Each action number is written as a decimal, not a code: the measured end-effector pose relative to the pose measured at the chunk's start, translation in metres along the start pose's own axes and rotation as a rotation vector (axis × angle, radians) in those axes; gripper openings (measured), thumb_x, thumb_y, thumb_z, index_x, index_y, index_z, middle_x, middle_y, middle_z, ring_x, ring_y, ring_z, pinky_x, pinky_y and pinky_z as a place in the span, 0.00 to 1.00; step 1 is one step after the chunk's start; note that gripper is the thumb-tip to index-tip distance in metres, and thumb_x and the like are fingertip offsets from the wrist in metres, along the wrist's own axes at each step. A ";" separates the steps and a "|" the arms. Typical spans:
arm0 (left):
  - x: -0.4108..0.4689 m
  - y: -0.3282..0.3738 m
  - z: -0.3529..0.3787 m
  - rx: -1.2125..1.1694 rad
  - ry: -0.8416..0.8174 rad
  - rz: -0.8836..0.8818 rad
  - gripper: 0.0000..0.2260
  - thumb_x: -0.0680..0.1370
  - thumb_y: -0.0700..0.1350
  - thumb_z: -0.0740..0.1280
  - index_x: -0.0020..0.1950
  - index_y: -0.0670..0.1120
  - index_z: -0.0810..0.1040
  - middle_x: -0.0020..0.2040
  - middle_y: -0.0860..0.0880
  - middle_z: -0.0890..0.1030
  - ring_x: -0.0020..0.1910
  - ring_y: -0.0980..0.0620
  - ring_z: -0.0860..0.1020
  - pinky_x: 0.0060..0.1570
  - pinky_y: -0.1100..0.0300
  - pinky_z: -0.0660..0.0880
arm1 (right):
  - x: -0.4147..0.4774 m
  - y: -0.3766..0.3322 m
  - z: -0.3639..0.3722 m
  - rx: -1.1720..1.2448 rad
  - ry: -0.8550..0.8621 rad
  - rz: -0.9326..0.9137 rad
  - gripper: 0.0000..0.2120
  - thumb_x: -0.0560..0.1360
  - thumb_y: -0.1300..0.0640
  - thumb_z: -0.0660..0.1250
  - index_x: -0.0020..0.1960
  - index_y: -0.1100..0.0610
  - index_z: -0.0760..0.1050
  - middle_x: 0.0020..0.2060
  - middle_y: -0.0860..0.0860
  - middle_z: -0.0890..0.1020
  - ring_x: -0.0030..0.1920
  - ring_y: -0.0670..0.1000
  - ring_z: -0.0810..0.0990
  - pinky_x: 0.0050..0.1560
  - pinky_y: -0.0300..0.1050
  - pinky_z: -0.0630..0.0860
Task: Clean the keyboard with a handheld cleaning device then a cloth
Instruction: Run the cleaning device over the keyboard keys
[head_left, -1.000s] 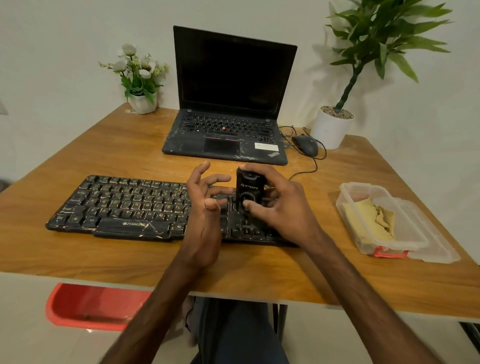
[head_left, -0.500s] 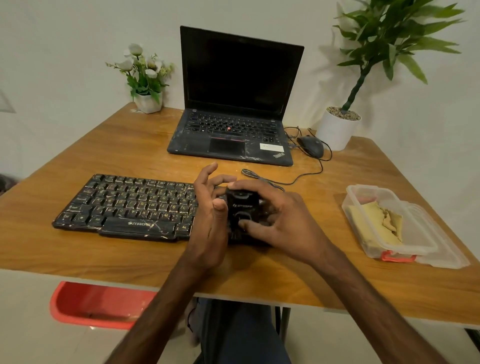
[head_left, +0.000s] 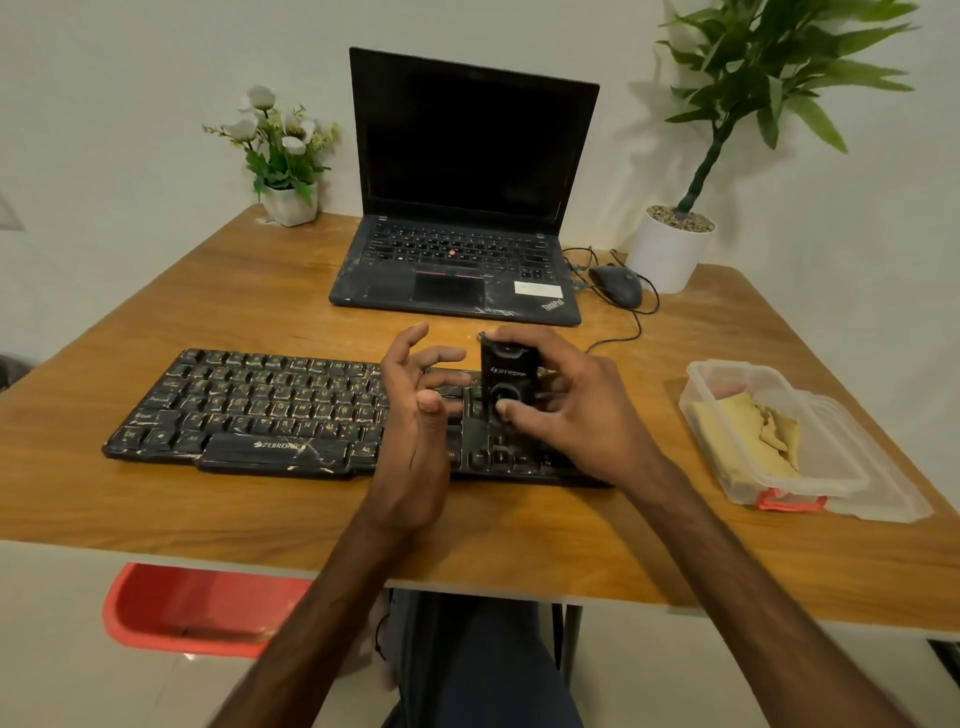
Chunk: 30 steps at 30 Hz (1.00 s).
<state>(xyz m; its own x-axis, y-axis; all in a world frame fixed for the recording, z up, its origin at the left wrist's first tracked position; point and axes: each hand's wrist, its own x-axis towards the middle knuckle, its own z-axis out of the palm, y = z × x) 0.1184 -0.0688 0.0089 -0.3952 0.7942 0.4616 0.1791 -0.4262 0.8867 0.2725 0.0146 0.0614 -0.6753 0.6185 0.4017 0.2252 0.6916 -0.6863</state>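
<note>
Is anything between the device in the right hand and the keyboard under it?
Nothing visible. The right hand holds the black device upright over the keyboard; the left hand is beside it, open.

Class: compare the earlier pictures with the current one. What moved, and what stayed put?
The right hand, gripping the black cleaning device throughout, dipped it toward the keyboard and has raised it upright again. The left hand stayed open beside it; keyboard unmoved.
</note>
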 end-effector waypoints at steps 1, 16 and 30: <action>0.000 0.000 0.000 0.002 0.006 0.002 0.39 0.71 0.80 0.50 0.74 0.58 0.56 0.66 0.48 0.73 0.61 0.47 0.77 0.55 0.55 0.77 | 0.001 0.002 -0.001 -0.011 0.017 0.004 0.30 0.73 0.62 0.74 0.71 0.47 0.70 0.60 0.43 0.77 0.57 0.47 0.81 0.45 0.41 0.83; 0.000 -0.001 0.001 0.006 0.000 0.016 0.42 0.72 0.79 0.51 0.76 0.53 0.55 0.66 0.45 0.73 0.61 0.50 0.77 0.53 0.59 0.78 | -0.018 0.002 0.010 0.029 0.019 -0.043 0.30 0.73 0.62 0.75 0.70 0.46 0.71 0.62 0.45 0.78 0.57 0.43 0.80 0.45 0.36 0.81; 0.019 0.011 -0.063 1.191 -0.562 0.027 0.51 0.70 0.80 0.47 0.81 0.48 0.41 0.82 0.45 0.52 0.80 0.49 0.50 0.78 0.48 0.44 | 0.005 0.015 0.009 0.110 0.017 -0.022 0.29 0.72 0.63 0.75 0.70 0.48 0.71 0.62 0.47 0.78 0.58 0.44 0.80 0.46 0.41 0.83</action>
<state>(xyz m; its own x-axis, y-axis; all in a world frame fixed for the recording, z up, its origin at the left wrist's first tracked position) 0.0566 -0.0857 0.0252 -0.0050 0.9853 0.1709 0.9741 -0.0338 0.2235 0.2660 0.0251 0.0473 -0.6672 0.6104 0.4269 0.1312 0.6605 -0.7393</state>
